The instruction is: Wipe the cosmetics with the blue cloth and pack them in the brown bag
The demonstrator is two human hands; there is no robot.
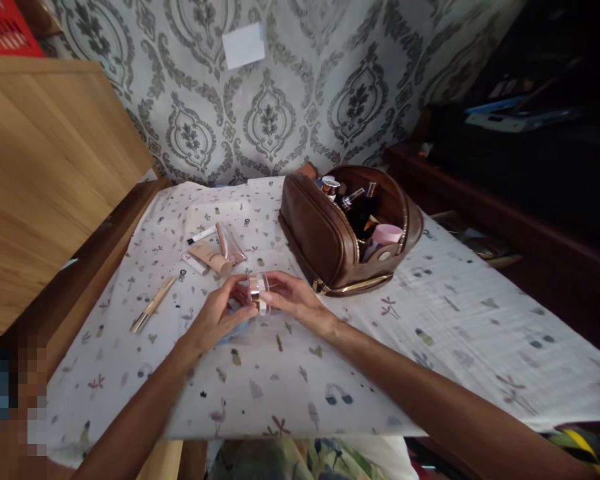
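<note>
Between both hands, just above the cloth, is a small clear cosmetic jar with a gold band [257,295]. My left hand [223,307] grips it from the left, fingers curled round its side. From the right, my right hand [300,301] has thumb and fingers on its other end. Something light blue [234,328] lies below my left hand, partly hidden. Beyond the hands lie a beige squeeze tube [209,256], a clear pinkish pouch [231,244] and a white tube with a black end [201,234]. A slim gold tube [153,304] rests left of my left hand.
An unzipped brown makeup bag [320,230] stands right of the hands, holding several bottles and a pink-capped item [385,235]. A patterned white cloth [260,393] covers the table. Wooden furniture [60,167] borders the left, with dark furniture [530,233] on the right.
</note>
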